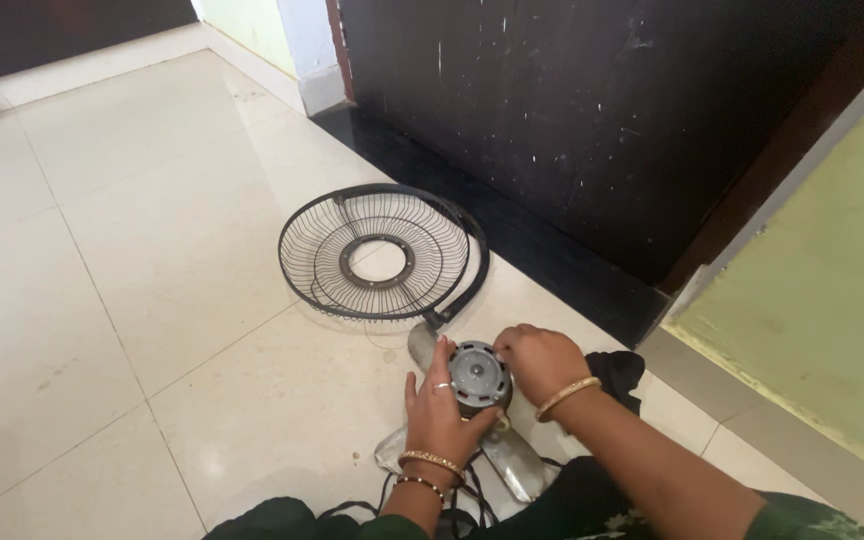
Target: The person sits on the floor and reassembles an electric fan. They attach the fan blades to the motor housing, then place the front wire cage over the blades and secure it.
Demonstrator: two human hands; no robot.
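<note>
Head view is showing the left hand cupping the near-left flank of a round grey metal fan motor housing, fingers curled against its side and the thumb lying along its lower edge, so the hand is grasping rather than resting. The right hand is coming in from the opposite side, its fingertips pinching at the upper right rim of the same housing; both hands are touching it, neither one nearer than the other. The housing is standing with its round face turned up toward the camera, its axis running roughly vertical off the cream tiled floor. Beneath it, pale translucent fan blades are spreading out flat on the tiles. A black cloth is lying just beyond the right wrist. Farther out, toward the dark wooden door, a black wire fan guard is lying flat, apart from the hands.
</note>
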